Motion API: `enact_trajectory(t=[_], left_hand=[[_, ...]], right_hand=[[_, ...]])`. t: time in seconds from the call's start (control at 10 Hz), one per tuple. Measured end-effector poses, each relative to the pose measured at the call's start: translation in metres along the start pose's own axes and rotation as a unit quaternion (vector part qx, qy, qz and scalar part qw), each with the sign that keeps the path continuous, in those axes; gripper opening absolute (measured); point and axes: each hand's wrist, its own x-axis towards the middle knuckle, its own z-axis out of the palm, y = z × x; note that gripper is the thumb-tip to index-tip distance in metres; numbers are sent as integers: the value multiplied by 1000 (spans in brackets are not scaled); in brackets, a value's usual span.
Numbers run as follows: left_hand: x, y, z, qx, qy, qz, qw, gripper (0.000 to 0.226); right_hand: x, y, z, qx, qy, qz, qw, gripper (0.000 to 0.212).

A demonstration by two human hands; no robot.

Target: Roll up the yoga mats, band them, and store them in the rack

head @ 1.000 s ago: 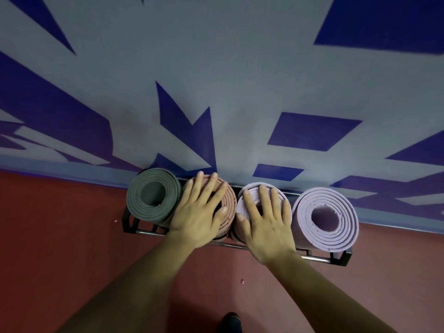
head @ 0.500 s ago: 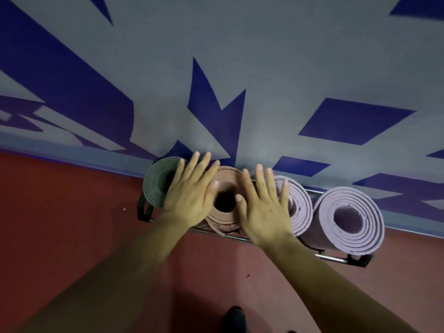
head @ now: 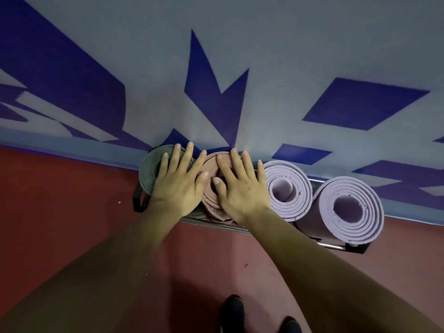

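Note:
Several rolled yoga mats stand on end side by side in a low black metal rack against the wall. From the left they are a grey-green mat, a pink mat and two lilac mats. My left hand lies flat with straight fingers on top of the grey-green mat, its thumb reaching onto the pink one. My right hand presses flat on the pink mat's top end. No band is visible on any mat from this angle.
A grey wall with dark blue shapes rises directly behind the rack. Red floor spreads to the left and in front. My dark shoes show at the bottom edge.
Both hands have shifted left along the row: the left from the pink mat to the grey-green one, the right from the first lilac mat to the pink one.

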Motion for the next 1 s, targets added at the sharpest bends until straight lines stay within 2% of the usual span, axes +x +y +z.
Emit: enact_trajectory(t=[0.1,0.2,0.3,0.4,0.6,0.7,0.8,1.0], left_hand=[[-4,27,-15,-10,35,26,999,66],[-6,76,-19,-25,59,114,991,61],[-2,131,-10,-38,43,152,987,62],[-3,170,6,-35,11,179,983,61],[-4,185,17,-8,6,170,985,60],[0,187,8,4,-29,154,988,66],[6,197,1,39,-61,137,988,61],[-20,192,-25,64,-69,133,987,63]], right_hand=[[-21,19,-8,56,54,-5,997,59],[-55,57,-13,33,154,91,983,59],[-87,110,-24,20,151,197,968,66],[-108,148,-27,4,130,230,964,68],[-109,159,-11,3,75,228,971,70],[-105,160,-14,5,48,230,972,67],[-102,164,-22,20,10,238,971,69],[-120,155,-48,29,5,201,979,67]])
